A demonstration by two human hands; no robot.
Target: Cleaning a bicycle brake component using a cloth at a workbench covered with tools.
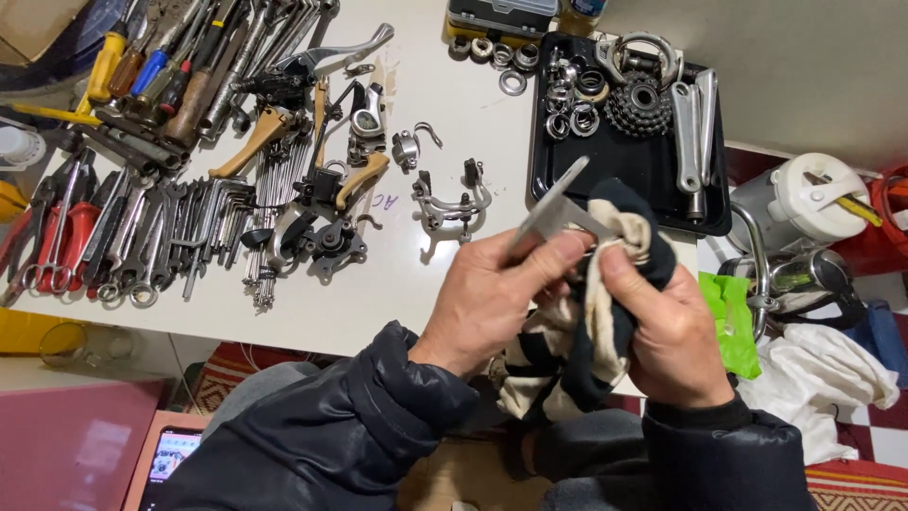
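My left hand (pixel 492 298) was clamped on a flat metal part (pixel 553 213), its long axis running up and right; my right hand (pixel 667 326), alongside, gripped the striped rag (pixel 605 284) against it.

Light fell bright and even from above on the white table (pixel 454 123), casting only soft shadows. Metal tools (pixel 180 227) glinted. Edges bowed slightly; focus stayed sharp throughout.

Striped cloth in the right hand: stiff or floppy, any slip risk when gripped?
Probably floppy: the striped cloth bunches and drapes below the right hand. It likely grips well, folding around the flat metal part that the left hand holds. It looks light for its bulk.
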